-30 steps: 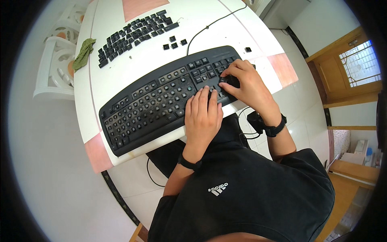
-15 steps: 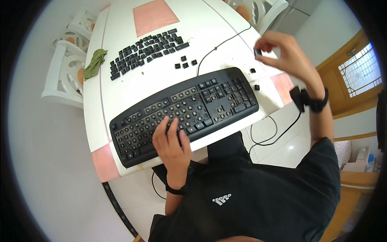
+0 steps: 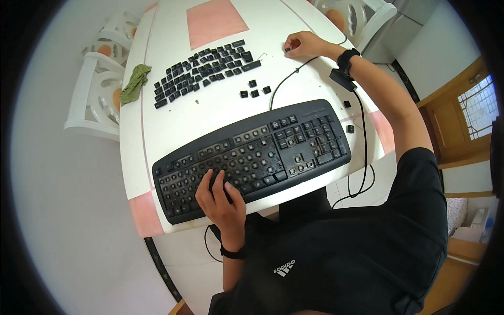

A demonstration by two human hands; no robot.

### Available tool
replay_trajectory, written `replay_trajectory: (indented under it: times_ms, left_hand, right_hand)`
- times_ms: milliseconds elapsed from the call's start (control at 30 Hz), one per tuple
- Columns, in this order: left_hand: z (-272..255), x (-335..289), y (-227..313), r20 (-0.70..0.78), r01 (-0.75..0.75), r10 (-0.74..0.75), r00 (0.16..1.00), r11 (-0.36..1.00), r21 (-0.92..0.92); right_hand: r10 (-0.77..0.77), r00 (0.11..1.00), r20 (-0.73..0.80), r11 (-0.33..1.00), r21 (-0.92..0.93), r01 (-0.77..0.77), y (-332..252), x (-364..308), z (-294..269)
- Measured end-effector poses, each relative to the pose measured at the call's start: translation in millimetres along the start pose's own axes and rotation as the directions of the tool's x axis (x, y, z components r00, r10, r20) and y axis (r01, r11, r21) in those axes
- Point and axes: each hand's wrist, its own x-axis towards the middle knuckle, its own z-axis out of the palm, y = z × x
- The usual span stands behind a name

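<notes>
A black keyboard [image 3: 310, 111] lies slanted on the white table, with many of its keycaps off and the dusty key stems bare; keycaps are still on around the right side and lower edge. My left hand [image 3: 224, 209] rests on its lower edge with the fingers spread and holding nothing. Beyond the keyboard, at the far right, my right hand [image 3: 307, 46] pinches a small black keycap [image 3: 287, 50] close to the tabletop. Left of it, loose black keycaps [image 3: 202, 73] lie in slanting rows. Several single keycaps [image 3: 254, 93] sit between those rows and the keyboard.
Two more keycaps [image 3: 347, 104] lie right of the keyboard. The keyboard's cable [image 3: 283, 79] runs to the far right, under my right forearm. A green cloth [image 3: 135, 84] lies at the table's left edge. White chairs [image 3: 94, 79] stand at the left and far right.
My right hand has come down and left to the far side of the table with the keycap in its pinch. My left hand has stayed on the keyboard. The view has shifted slightly.
</notes>
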Motion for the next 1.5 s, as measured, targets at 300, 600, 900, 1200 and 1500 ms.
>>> replay_trajectory:
  times_ms: [300, 600, 900, 1200, 1500]
  left_hand:
    - [1, 1, 1, 0.003, 0.0, 0.0, 1.0, 1.0, 0.01]
    - [2, 6, 1, 0.033, -0.054, 0.053, 0.998, 0.998, 0.022]
    - [1, 4, -1, 0.021, 0.003, -0.003, 1.0, 1.0, -0.022]
    - [0, 6, 2, 0.026, -0.007, 0.007, 1.0, 1.0, -0.009]
    - [1, 6, 0, 0.008, -0.06, 0.06, 0.998, 0.997, 0.051]
  right_hand:
    - [-0.07, 0.991, -0.113, 0.992, -0.117, 0.057, 7, -46, -77]
    - [-0.13, 0.99, 0.053, 0.965, -0.222, 0.139, -19, -68, -45]
    - [0.099, 0.991, -0.085, 0.989, -0.104, -0.107, -8, 5, 5]
    - [0.142, 0.983, -0.114, 0.989, 0.059, -0.136, 2, -11, 8]
    - [0.056, 0.994, -0.098, 0.995, -0.073, -0.063, 0, -52, -50]
